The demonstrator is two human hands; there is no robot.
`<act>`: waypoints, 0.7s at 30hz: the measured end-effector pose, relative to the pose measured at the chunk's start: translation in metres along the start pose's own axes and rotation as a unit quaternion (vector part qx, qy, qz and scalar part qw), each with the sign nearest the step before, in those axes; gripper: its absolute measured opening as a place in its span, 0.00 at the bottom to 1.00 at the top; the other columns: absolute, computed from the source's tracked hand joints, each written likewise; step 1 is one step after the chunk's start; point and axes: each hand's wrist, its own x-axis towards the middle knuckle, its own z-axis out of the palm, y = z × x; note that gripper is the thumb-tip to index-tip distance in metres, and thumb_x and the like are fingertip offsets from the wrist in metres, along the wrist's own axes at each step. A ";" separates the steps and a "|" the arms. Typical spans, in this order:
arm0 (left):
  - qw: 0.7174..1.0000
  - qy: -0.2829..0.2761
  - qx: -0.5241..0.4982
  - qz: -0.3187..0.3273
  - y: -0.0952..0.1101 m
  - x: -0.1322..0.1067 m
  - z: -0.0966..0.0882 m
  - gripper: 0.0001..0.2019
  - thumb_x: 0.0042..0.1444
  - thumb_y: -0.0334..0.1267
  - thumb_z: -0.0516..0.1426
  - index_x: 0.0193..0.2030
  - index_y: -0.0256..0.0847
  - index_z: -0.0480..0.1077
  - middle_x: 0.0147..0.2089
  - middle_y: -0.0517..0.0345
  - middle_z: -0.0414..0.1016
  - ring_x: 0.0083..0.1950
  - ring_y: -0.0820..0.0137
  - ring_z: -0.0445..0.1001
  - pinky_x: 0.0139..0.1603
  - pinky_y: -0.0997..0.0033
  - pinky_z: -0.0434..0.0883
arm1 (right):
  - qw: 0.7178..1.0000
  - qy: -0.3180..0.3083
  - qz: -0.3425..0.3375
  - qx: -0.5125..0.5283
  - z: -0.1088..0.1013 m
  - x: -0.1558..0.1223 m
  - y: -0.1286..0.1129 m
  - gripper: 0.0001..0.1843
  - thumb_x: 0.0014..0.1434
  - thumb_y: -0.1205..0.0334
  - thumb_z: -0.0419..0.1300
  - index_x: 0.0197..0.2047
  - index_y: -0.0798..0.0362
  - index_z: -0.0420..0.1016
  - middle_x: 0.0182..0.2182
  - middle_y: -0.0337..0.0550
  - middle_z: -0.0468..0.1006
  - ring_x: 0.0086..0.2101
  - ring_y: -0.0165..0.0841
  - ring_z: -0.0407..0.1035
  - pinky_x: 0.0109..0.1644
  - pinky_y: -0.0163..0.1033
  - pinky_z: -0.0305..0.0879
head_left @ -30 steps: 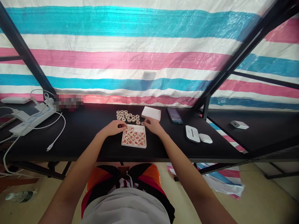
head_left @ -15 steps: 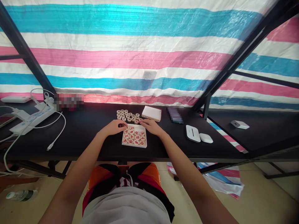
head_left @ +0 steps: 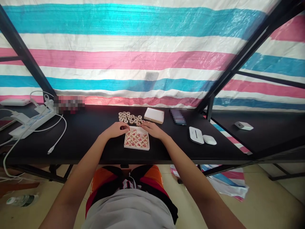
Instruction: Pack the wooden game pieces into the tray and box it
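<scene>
A shallow white box (head_left: 136, 147) on the black table (head_left: 95, 136) holds several round wooden chess pieces with red characters. My left hand (head_left: 117, 129) rests at the box's far left corner, fingers curled round a dark piece. My right hand (head_left: 151, 128) lies at the box's far right corner with its fingers pinched over a piece at the rim. Just behind the box lies a loose pile of pieces (head_left: 130, 117), and beside the pile sits the white lid (head_left: 154, 115).
A power strip (head_left: 30, 121) with white cables and a loose plug (head_left: 50, 149) lies at the left. A blurred dark object (head_left: 178, 117), a white device (head_left: 196, 135) and a white mouse (head_left: 209, 139) sit at the right. A striped tarp hangs behind; black frame posts flank the table.
My right hand has drawn in from beside the lid to the box's far right corner. My left hand has stayed at the far left corner.
</scene>
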 end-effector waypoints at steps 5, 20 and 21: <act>1.000 0.002 -0.003 -0.003 0.001 0.001 0.000 0.19 0.56 0.52 0.53 0.42 0.42 0.76 0.38 0.55 0.77 0.39 0.65 0.73 0.41 0.70 0.69 | 1.000 -0.002 0.005 0.010 0.001 0.000 0.000 0.18 0.64 0.59 0.49 0.52 0.49 0.75 0.53 0.45 0.74 0.56 0.40 0.64 0.62 0.49 0.56; 1.000 0.006 -0.001 -0.002 -0.006 0.002 0.002 0.19 0.55 0.52 0.53 0.42 0.42 0.76 0.38 0.55 0.77 0.39 0.65 0.73 0.40 0.71 0.69 | 0.994 0.039 0.040 0.097 0.001 -0.001 0.002 0.12 0.54 0.60 0.58 0.43 0.52 0.72 0.48 0.45 0.74 0.46 0.37 0.68 0.47 0.43 0.66; 1.000 0.006 -0.002 -0.003 -0.006 0.002 0.003 0.19 0.55 0.52 0.53 0.42 0.42 0.76 0.38 0.55 0.77 0.39 0.65 0.73 0.40 0.71 0.69 | 0.992 0.032 0.043 0.112 0.000 -0.002 0.002 0.10 0.54 0.60 0.58 0.40 0.52 0.73 0.48 0.45 0.73 0.47 0.37 0.68 0.48 0.43 0.65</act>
